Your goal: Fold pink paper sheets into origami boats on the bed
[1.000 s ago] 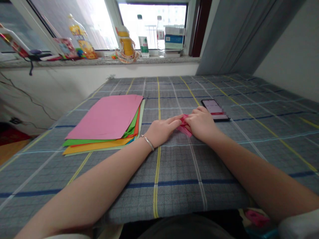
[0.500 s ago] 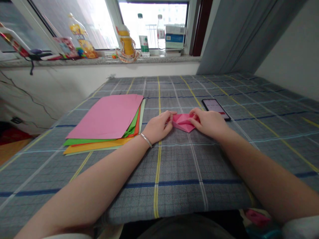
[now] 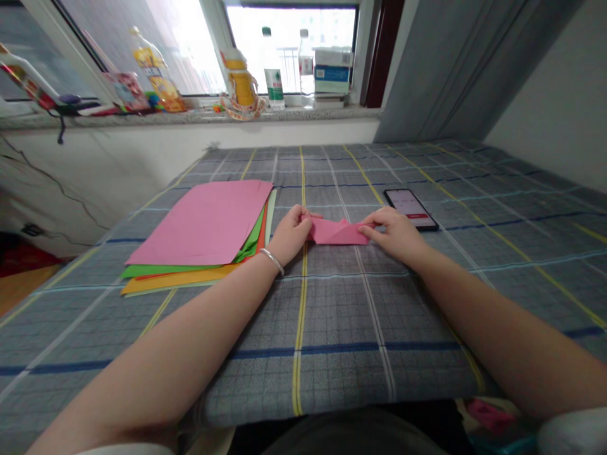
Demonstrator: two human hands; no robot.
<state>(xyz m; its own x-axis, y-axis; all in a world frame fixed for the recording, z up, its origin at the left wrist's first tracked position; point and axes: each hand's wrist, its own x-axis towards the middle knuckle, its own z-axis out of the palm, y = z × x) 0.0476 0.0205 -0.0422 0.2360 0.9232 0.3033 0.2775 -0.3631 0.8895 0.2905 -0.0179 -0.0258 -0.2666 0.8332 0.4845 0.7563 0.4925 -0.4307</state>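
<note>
A small folded piece of pink paper (image 3: 336,232) lies flat on the grey checked cloth (image 3: 341,303), stretched between my two hands. My left hand (image 3: 290,235), with a silver bangle (image 3: 271,261) on its wrist, pinches the paper's left end. My right hand (image 3: 393,236) holds the right end with its fingertips. Part of each paper end is hidden under my fingers. To the left of my left hand lies a stack of coloured paper sheets (image 3: 199,221), with a pink sheet on top.
A smartphone (image 3: 410,209) lies on the cloth just beyond my right hand. Behind the cloth, a windowsill (image 3: 190,117) holds plastic bottles (image 3: 272,69) and boxes (image 3: 332,72). A grey curtain (image 3: 446,69) hangs at the right.
My hands have moved apart, with the left one shifting left. The pink paper now looks longer and flatter than before, and more of it shows between my hands.
</note>
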